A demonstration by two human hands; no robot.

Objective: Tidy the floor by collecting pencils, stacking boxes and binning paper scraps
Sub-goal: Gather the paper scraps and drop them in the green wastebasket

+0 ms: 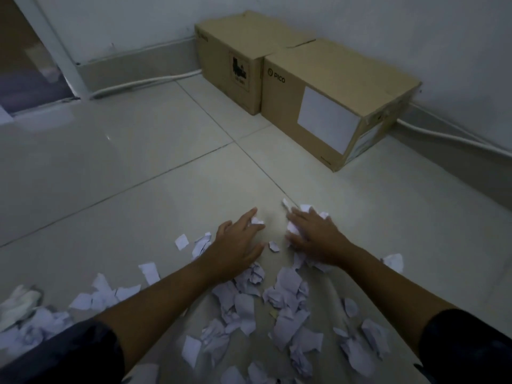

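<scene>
1. On the tiled floor (138, 151), near the corner: torn paper scraps (288, 297) lie loose from the far reach of both hands back toward the person, thickest between the forearms. Two cardboard boxes (329, 101) stand side by side against the wall, not stacked. No pencils or bin in view.
2. Left hand (238, 245): palm down, fingers (250, 214) spread and flat, the tips resting on one small scrap. Not gripping anything.
3. Right hand (315, 239): palm down over a clump of crumpled scraps, fingers loosely spread and curled on top of it; pressing rather than pinching, as far as I can tell.
4. Step in hand, judged: raking the farthest scraps inward into one heap.
5. To do it well: keep both palms low and flat, sweep toward each other, and close the gap so the stray piece (273, 246) between the hands is caught.
6. Risk: light scraps slide out sideways; move slowly, then cup the heap from both sides before lifting.
7. Outliers at far left and far right need a second pass.
</scene>
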